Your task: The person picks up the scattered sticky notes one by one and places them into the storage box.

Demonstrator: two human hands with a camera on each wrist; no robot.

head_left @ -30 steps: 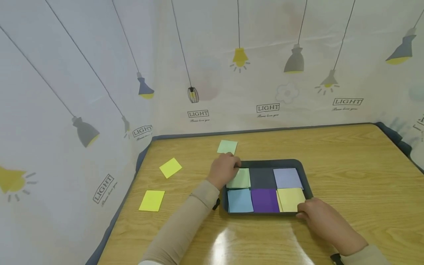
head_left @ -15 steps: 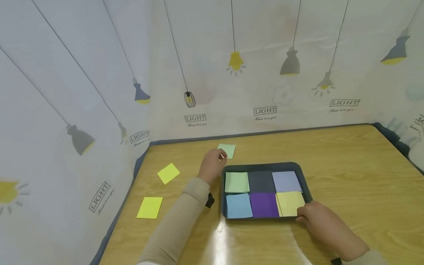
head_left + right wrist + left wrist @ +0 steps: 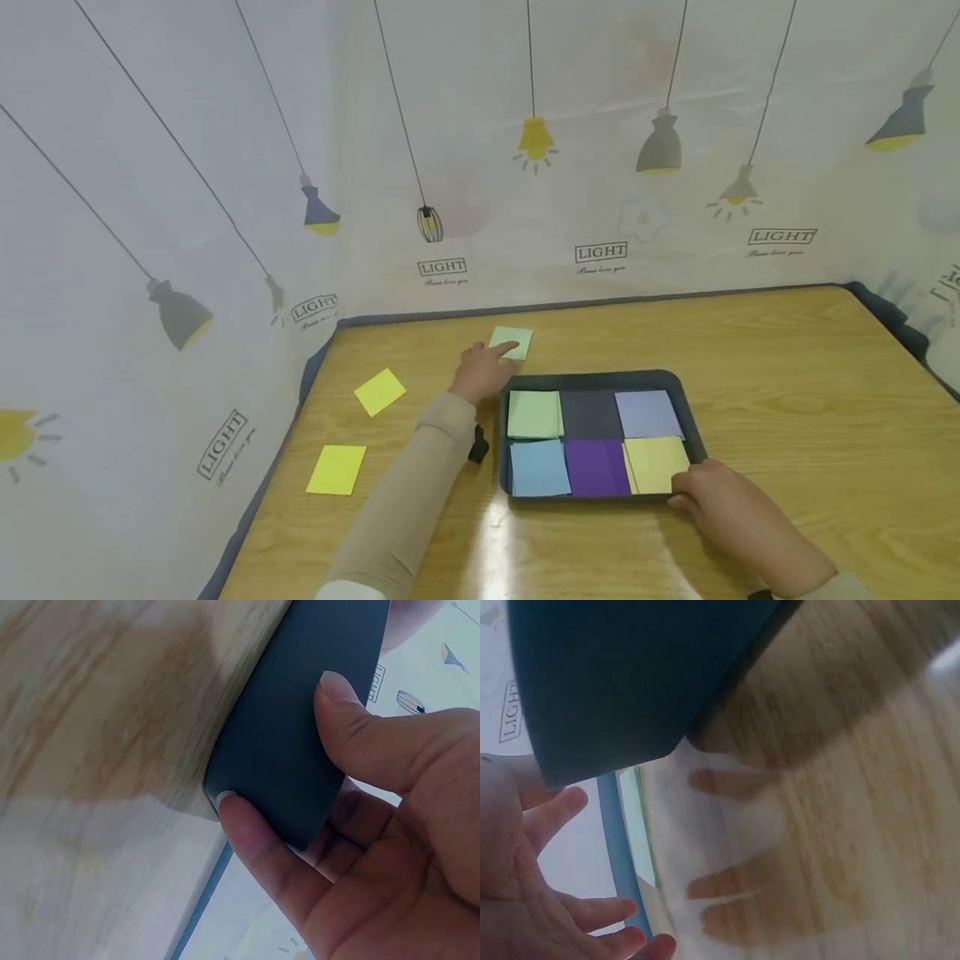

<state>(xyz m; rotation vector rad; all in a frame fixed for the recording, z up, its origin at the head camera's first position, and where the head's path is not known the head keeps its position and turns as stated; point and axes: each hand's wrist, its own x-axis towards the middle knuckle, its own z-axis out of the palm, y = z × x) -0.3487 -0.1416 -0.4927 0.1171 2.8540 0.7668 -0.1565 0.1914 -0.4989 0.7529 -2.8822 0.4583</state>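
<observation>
My left hand [image 3: 483,371] is stretched over the table just behind and left of the dark tray [image 3: 585,380]. Its fingers are spread, and the index finger lies over a pale green sticky note [image 3: 513,335]; whether it touches the paper I cannot tell. In the left wrist view that hand [image 3: 547,892] holds nothing. My right hand [image 3: 731,512] grips the tray's front right corner; the right wrist view shows thumb and fingers around the tray wall [image 3: 277,727]. Inside the tray lie green [image 3: 534,414], lavender [image 3: 648,414], blue [image 3: 539,468], purple [image 3: 596,467] and pale yellow [image 3: 656,465] sticky notes.
Two bright yellow sticky notes [image 3: 380,392] lie apart at the left of the wooden table [image 3: 810,375]. Bare tray floor [image 3: 592,414] shows at the back middle. A white sheet printed with lamps [image 3: 480,150] hangs behind and at the left.
My left hand has moved from the tray's green notes out to the loose pale green note, and its fingers have spread. My right hand keeps its grip on the tray corner.
</observation>
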